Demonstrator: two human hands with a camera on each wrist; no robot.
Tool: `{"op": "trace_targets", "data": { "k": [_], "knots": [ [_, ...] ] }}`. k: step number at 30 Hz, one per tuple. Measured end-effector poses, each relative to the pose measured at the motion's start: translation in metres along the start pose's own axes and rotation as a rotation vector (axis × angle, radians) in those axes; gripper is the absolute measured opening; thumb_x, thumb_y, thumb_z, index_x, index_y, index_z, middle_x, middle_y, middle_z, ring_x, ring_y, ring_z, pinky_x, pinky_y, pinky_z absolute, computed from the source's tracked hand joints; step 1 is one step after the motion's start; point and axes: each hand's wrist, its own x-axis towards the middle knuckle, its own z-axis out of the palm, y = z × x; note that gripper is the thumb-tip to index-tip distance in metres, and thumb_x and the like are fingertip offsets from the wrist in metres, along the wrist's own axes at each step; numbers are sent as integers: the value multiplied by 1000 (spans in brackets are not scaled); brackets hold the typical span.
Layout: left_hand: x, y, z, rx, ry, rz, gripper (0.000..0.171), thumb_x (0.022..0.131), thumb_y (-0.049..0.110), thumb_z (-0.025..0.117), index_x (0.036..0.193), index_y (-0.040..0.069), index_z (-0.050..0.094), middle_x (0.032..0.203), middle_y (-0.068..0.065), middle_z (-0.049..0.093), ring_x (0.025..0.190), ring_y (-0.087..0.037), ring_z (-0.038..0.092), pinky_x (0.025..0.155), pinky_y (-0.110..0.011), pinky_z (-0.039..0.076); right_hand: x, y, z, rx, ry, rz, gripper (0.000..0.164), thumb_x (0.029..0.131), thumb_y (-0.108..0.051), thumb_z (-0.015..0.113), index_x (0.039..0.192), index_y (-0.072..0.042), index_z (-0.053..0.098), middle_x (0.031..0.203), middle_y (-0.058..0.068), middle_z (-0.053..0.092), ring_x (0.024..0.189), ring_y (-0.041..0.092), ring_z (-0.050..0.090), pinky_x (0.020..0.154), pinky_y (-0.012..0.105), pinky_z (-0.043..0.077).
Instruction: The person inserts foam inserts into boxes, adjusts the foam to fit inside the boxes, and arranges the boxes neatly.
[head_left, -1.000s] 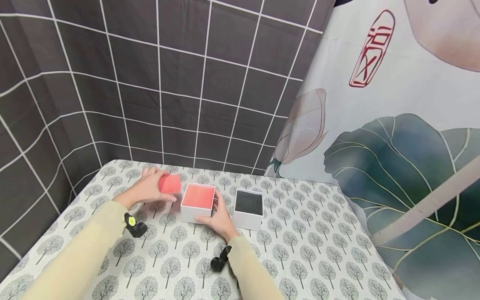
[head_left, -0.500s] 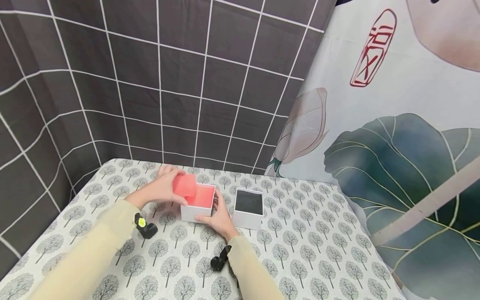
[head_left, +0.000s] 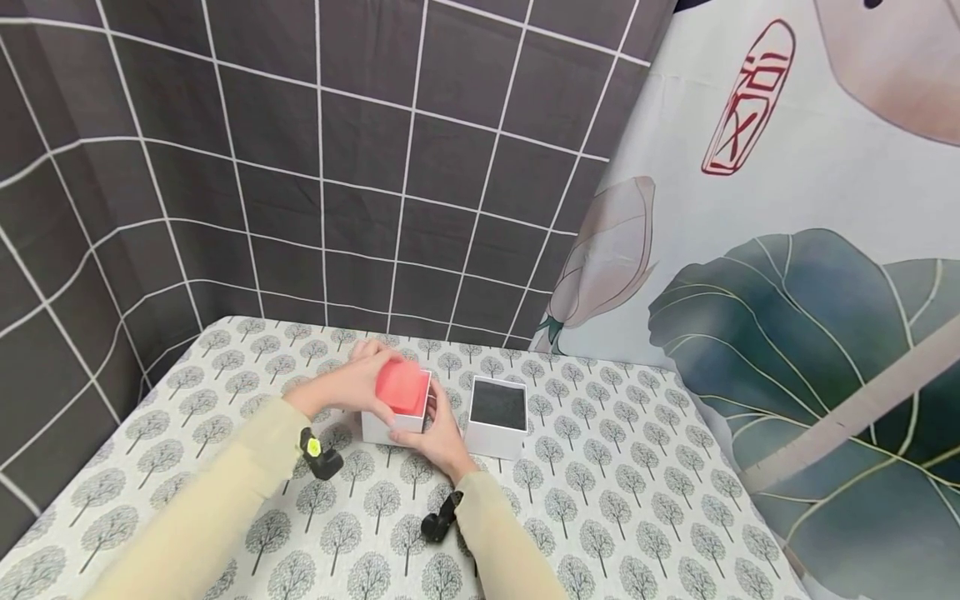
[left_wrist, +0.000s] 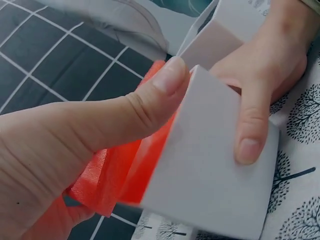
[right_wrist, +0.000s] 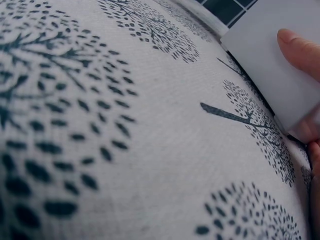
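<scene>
A white square box (head_left: 377, 430) with a red inside stands left of centre on the table. My left hand (head_left: 347, 385) pinches a thin, red square piece (head_left: 400, 385) between thumb and fingers, over the box's opening. In the left wrist view the piece (left_wrist: 102, 180) is tilted against the red-lined opening, its edge folded, and the thumb crosses close to the box's white rim. My right hand (head_left: 442, 439) grips the same box from its right, thumb on the front wall. The right wrist view shows that thumb (right_wrist: 302, 52) against the white wall (right_wrist: 270, 55).
A second white box (head_left: 493, 442) with a black inside stands just right of my right hand, its top uncovered. The tree-print tablecloth (head_left: 600, 483) runs back to a dark, white-lined curtain (head_left: 360, 208). A lotus-print curtain (head_left: 750, 333) hangs on the right.
My left hand has moved right with the red piece, from beside the box to over its opening. The right hand and both boxes have stayed in place.
</scene>
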Motion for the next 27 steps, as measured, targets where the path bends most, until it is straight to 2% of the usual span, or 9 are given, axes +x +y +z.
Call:
{"op": "trace_targets", "data": {
  "k": [5, 8, 11, 15, 17, 21, 27],
  "knots": [
    [3, 3, 7, -24, -32, -12, 109, 46, 41, 89, 133, -2, 41, 121, -15, 38, 109, -29, 30, 86, -49, 45, -10, -23, -1, 9, -8, -1, 111, 61, -17, 86, 148, -25, 17, 139, 1, 39, 126, 17, 40, 104, 37, 35],
    [5, 1, 10, -18, -36, -1, 110, 45, 42, 89, 134, -3, 41, 121, -15, 37, 108, -28, 31, 88, -49, 44, -11, -24, -1, 14, -10, -1, 111, 61, -15, 86, 148, -24, 17, 139, 2, 39, 126, 18, 40, 104, 35, 35],
    [7, -2, 13, 4, -41, 3, 110, 44, 43, 89, 134, -1, 42, 123, -14, 37, 108, -27, 31, 89, -47, 43, -9, -20, 0, 26, -14, -7, 111, 61, -12, 85, 148, -22, 17, 138, 3, 39, 126, 20, 40, 103, 34, 36],
    [7, -3, 14, 11, -40, 7, 106, 46, 42, 89, 133, 1, 45, 124, -13, 38, 107, -26, 31, 88, -46, 42, -1, -2, 2, 26, -4, -16, 113, 60, -15, 86, 147, -27, 17, 138, 1, 39, 126, 19, 40, 104, 36, 35],
    [7, -3, 14, 9, -32, 13, 103, 49, 42, 88, 133, 2, 45, 124, -13, 38, 108, -27, 31, 87, -47, 42, 3, 6, 2, 13, 6, -16, 114, 59, -18, 87, 147, -32, 16, 138, -2, 39, 125, 17, 40, 104, 35, 35],
    [5, -4, 17, -8, -15, 11, 94, 57, 41, 85, 134, 4, 46, 125, -13, 37, 112, -27, 30, 90, -49, 41, 3, 9, 2, -28, 28, -15, 113, 58, -26, 88, 145, -39, 17, 138, -4, 39, 125, 15, 40, 105, 34, 34],
    [4, -9, 24, -66, -3, -15, 84, 66, 37, 81, 135, 5, 45, 130, -13, 34, 117, -29, 28, 92, -54, 40, 2, 10, 2, -46, 40, -15, 114, 56, -30, 88, 144, -41, 17, 139, -4, 38, 126, 16, 39, 105, 35, 34]
  ]
}}
